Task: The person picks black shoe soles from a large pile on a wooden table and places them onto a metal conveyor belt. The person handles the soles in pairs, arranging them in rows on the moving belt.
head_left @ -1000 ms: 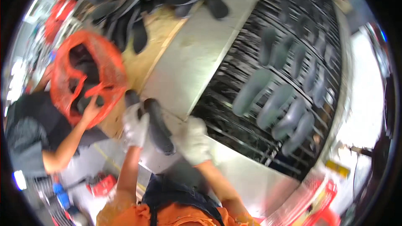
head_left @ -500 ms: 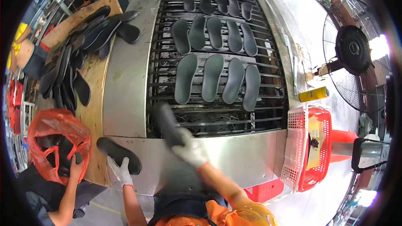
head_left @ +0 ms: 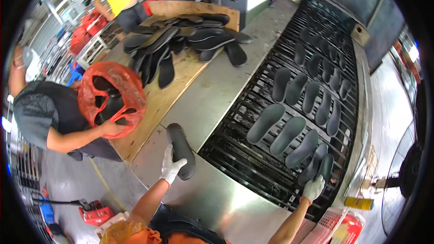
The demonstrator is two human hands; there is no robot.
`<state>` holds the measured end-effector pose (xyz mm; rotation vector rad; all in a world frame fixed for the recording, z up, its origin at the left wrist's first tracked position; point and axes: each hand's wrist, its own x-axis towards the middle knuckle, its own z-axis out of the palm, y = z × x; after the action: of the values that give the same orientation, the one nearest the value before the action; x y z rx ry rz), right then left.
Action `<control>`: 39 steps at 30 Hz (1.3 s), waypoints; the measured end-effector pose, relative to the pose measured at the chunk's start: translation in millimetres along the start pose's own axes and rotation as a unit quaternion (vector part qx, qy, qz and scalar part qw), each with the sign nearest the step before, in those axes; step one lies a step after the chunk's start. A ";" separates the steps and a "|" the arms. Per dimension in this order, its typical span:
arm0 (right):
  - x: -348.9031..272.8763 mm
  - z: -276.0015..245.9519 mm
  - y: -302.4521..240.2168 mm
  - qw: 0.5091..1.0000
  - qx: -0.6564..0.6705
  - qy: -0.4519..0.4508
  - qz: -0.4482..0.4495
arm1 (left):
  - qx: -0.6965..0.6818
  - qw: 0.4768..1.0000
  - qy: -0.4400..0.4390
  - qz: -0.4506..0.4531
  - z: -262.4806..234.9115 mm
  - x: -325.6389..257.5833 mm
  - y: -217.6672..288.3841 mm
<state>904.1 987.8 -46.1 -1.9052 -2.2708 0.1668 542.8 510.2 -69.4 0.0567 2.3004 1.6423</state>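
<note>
The left hand [head_left: 172,167], in a white glove, has its fingers curled round the near end of a dark insole [head_left: 181,150], held just beside the near-left corner of the black grate conveyor [head_left: 253,153]. The right hand [head_left: 313,188], also gloved, reaches far out, fingers closed on another insole [head_left: 324,168] lying at the grate's near edge.

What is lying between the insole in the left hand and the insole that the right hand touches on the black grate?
In the head view, bare steel table and the grate's front bars lie between the left hand's insole and the right hand's insole.
</note>
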 end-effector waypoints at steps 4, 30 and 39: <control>-41.0 25.9 -40.2 0.982 0.113 0.078 -0.129 | 0.002 1.000 -0.013 -0.015 8.1 -5.2 5.7; -258.2 -7.2 -536.7 0.780 0.424 -0.433 -0.154 | 0.093 0.978 -0.174 0.068 -33.3 168.6 126.3; -179.5 102.9 -625.9 0.557 0.706 -0.438 -0.020 | 0.129 0.934 0.190 0.273 -79.0 419.1 153.8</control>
<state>309.4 703.4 -35.2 -0.7263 -1.2395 2.4114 100.1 579.0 0.6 0.5249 2.9921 1.6853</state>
